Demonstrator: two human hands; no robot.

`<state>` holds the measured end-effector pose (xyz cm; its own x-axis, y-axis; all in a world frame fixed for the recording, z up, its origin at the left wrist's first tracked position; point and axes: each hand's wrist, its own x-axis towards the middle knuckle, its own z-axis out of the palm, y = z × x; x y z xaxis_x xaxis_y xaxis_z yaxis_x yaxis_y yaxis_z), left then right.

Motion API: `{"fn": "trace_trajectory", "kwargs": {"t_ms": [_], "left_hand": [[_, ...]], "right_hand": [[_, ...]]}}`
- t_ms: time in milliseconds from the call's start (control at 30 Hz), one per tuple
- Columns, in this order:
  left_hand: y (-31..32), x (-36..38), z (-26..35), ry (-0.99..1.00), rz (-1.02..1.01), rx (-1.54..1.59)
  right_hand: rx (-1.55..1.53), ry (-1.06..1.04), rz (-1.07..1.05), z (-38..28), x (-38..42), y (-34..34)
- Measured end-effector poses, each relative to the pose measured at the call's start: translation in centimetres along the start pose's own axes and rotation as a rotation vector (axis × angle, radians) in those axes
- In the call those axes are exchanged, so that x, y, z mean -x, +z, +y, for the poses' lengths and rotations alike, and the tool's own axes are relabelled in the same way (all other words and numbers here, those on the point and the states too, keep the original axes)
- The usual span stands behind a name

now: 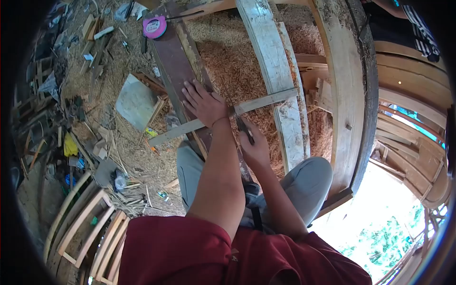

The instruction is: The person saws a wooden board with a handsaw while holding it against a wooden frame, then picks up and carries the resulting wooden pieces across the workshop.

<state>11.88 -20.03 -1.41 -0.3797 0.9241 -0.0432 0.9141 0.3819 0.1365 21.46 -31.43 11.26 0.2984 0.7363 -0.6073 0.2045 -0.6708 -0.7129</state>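
Left hand (203, 103): spread flat, fingers splayed, pressing a thin wooden strip (266, 100) down where it crosses a dark plank (173, 66). The strip runs out to both sides of this hand, its far end lying over a pale curved board (270, 57).

Right hand (255, 149): just beside and below the left, closed around a dark slim tool (243, 127) whose tip meets the strip near the left wrist; the kind of tool cannot be told.

Handling note: the work looks like marking or cutting at the strip. It would go best with the flat hand's weight held close to the tool tip so the strip cannot pivot, fingers clear of the tool's path.

Beyond the left fingertips: a pink tape measure (155, 27) on the plank; its label print is too small to read. Sawdust (232, 66) lies under the strip. No other writing is legible.
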Motion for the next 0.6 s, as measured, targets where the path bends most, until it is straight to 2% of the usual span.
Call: {"fn": "trace_trajectory", "kwargs": {"t_ms": [100, 200, 300, 367, 400, 500, 600], "left_hand": [[-0.1, 0.2, -0.1, 0.025, 0.026, 0.04], [-0.2, 0.2, -0.1, 0.032, 0.027, 0.008], [0.0, 0.2, -0.1, 0.034, 0.036, 0.022], [0.1, 0.0, -0.1, 0.028, 0.049, 0.041], [0.1, 0.2, -0.1, 0.028, 0.047, 0.049], [0.0, 0.2, -0.1, 0.026, 0.032, 0.041], [0.3, 0.2, -0.2, 0.044, 0.072, 0.036]], "right_hand": [[-0.047, -0.092, -0.016, 0.2, 6.4, -3.4], [-0.078, -0.114, 0.033, 0.5, 7.4, -3.7], [0.001, 0.074, -0.034, -2.1, 1.1, -1.0], [-0.041, 0.097, -0.052, -1.9, 0.6, -1.0], [-0.061, 0.118, -0.058, -1.8, 0.6, -1.3], [-0.04, -0.106, 0.026, 0.8, 5.7, -2.5], [-0.181, 0.008, 0.002, 0.6, 6.6, -2.9]]}}
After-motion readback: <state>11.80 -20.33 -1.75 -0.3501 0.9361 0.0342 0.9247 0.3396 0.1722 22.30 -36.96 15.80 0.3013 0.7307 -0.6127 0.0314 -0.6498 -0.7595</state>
